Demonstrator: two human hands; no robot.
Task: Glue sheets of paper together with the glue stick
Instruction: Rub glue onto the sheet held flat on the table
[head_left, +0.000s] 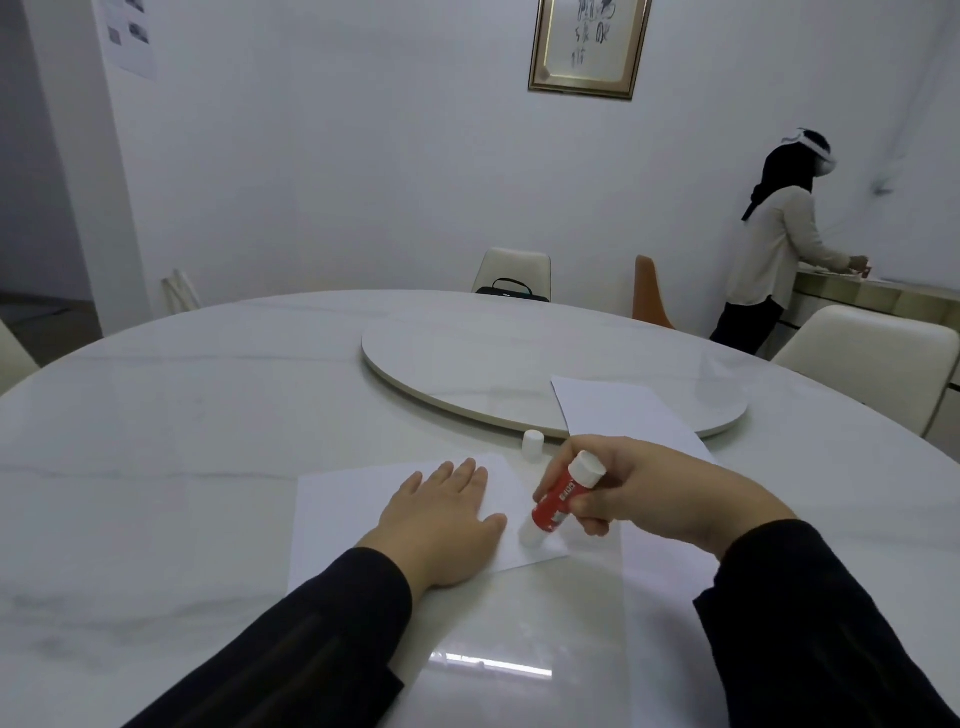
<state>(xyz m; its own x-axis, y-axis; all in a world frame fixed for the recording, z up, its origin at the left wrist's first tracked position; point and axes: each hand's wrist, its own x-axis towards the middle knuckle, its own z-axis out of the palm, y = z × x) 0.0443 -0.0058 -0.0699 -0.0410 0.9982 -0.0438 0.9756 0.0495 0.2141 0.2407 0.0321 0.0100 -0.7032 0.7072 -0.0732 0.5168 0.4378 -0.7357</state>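
A white sheet of paper lies on the marble table in front of me. My left hand rests flat on it, fingers spread. My right hand grips a red and white glue stick, tilted with its uncapped tip touching the sheet near its right corner. The white cap stands on the table just beyond the sheet. A second white sheet lies farther right, partly over the turntable's edge.
A round raised turntable fills the middle of the round table. Chairs stand around the far side, one with a black bag. A person stands at a counter at the far right.
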